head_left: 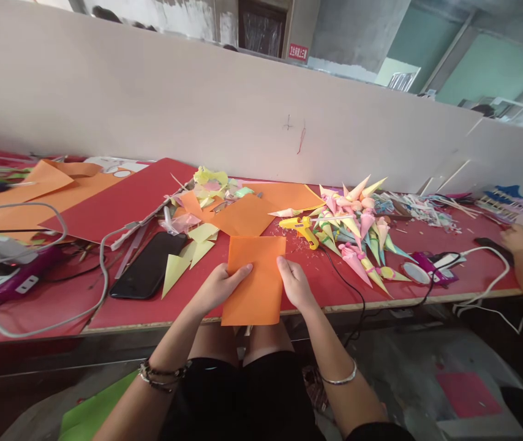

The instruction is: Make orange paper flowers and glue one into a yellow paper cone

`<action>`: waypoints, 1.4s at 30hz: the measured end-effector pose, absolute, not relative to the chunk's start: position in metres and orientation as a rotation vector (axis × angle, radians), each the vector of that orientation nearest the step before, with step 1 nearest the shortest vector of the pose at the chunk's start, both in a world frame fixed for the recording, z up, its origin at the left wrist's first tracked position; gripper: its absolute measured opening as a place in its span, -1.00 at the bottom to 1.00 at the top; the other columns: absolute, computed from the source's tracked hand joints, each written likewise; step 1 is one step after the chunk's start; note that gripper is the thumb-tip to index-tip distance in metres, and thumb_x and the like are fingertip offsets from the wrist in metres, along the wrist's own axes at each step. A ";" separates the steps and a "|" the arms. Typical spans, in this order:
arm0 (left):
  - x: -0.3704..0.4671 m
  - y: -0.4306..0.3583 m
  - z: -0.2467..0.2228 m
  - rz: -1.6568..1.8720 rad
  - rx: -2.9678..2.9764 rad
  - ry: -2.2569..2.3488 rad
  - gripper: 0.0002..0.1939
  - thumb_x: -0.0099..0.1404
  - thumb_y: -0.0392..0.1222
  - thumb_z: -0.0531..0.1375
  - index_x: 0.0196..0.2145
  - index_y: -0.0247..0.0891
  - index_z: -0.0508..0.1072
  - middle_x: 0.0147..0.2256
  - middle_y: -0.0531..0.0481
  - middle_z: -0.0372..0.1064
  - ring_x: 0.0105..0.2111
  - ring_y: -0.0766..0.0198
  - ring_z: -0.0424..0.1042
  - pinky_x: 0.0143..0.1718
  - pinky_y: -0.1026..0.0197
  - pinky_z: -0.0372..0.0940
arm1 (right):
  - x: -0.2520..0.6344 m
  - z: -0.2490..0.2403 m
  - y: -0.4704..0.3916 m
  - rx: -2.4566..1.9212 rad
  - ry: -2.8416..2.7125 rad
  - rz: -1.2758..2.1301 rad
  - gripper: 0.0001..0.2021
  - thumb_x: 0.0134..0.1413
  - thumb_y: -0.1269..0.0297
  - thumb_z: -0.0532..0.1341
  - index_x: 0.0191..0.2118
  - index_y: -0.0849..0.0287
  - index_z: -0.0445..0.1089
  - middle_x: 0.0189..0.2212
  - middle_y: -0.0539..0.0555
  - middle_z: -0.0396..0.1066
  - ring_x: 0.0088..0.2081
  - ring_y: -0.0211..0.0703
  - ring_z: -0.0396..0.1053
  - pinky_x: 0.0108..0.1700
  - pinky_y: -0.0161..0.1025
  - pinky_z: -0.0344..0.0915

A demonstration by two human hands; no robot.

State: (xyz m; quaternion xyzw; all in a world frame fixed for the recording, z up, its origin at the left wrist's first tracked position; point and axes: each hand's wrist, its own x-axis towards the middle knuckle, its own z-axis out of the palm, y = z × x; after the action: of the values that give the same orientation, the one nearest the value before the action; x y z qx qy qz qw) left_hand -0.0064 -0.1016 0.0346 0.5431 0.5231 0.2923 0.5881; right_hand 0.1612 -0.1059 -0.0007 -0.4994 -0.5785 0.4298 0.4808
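Note:
An orange paper sheet [256, 288] is held up over the table's front edge, between my two hands. My left hand [222, 285] grips its left side with the thumb on top; the fingers behind are hidden. On the opposite edge my right hand [296, 285] pinches it the same way. Just beyond lies another orange sheet [245, 214] on the table. Yellow paper triangles [192, 251] and a black phone [149, 266] are to the left of my left hand. A yellow glue gun [302, 229] rests beyond my right hand.
Colourful paper cones [357, 226] are piled right of the glue gun. A purple power strip [433, 269] and trailing cables lie farther right, near another person's hand [519, 239]. Large red card [124, 196] covers the left side. A pale partition [225, 110] stands behind the red tabletop [463, 278].

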 end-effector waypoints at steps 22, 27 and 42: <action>-0.022 -0.091 0.058 0.498 2.257 1.112 -0.62 0.17 0.01 0.03 -0.60 -0.30 0.41 -0.66 0.09 0.22 -0.61 0.40 0.11 -0.59 0.35 -0.01 | 0.165 0.042 -0.095 -0.997 -2.380 0.935 -0.63 0.11 0.16 0.05 -0.65 0.20 0.24 -0.71 -0.09 0.12 -0.60 -0.36 0.08 -0.53 -0.39 -0.06; -0.018 -0.096 0.051 0.612 2.248 1.319 -0.62 0.20 0.01 -0.01 -0.58 -0.29 0.36 -0.67 0.10 0.14 -0.62 0.40 0.04 -0.59 0.35 -0.07 | 0.159 0.043 -0.103 -1.135 -2.226 0.586 -0.85 0.09 0.31 0.05 -0.42 0.18 0.32 -0.47 0.01 0.36 -0.43 -0.29 0.25 -0.39 -0.38 0.05; -0.020 -0.099 0.055 0.748 2.114 1.353 -0.59 0.20 0.05 -0.04 -0.65 -0.28 0.19 -0.66 0.12 -0.02 -0.61 0.41 -0.01 -0.60 0.35 -0.07 | 0.189 0.030 -0.097 -1.279 -2.081 0.249 -0.85 -0.15 0.45 0.04 -0.62 0.17 0.26 -0.68 -0.07 0.23 -0.60 -0.36 0.11 -0.48 -0.40 -0.03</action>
State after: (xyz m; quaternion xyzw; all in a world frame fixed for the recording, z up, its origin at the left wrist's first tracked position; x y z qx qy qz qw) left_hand -0.0205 -0.0991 0.0551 0.7799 0.4989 0.2759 0.2584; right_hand 0.1893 -0.0971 0.0298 -0.4907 -0.7980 0.0956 0.3365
